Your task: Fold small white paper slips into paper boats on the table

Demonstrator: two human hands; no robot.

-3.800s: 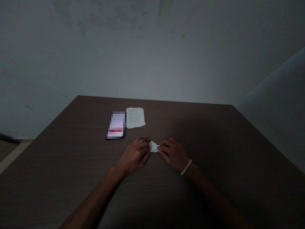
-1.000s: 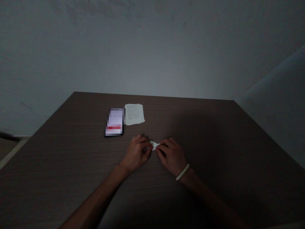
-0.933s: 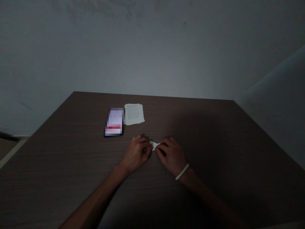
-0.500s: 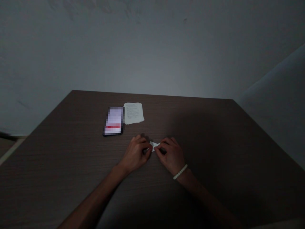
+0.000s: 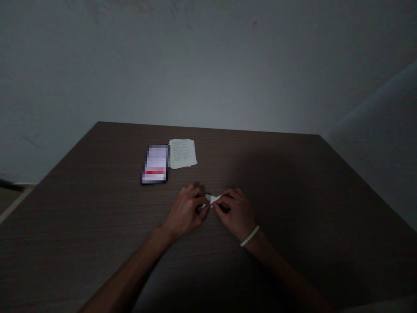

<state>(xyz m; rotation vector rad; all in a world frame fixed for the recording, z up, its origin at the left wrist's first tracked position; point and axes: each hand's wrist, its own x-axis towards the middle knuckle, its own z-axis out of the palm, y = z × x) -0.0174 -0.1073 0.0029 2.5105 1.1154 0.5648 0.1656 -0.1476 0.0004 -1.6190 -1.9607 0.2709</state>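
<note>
Between my hands is a small folded piece of white paper (image 5: 213, 198), low over the table's middle. My left hand (image 5: 188, 208) pinches its left end between thumb and fingertips. From the other side, my right hand (image 5: 236, 211) grips the right end in the same way; a pale beaded bracelet (image 5: 249, 236) circles that wrist. Fingertips cover much of the paper, so its exact folds are hidden.
On the brown wooden table (image 5: 97, 195), a phone (image 5: 155, 163) with a lit, pixelated screen lies left of centre. Touching or nearly touching its right side is a stack of printed paper sheets (image 5: 182, 154). A grey wall (image 5: 208, 65) rises behind the far edge.
My right hand has shifted very slightly to the right, and the fingertips have moved a little along the paper. Both hands keep their pinch. The phone and stack stay put.
</note>
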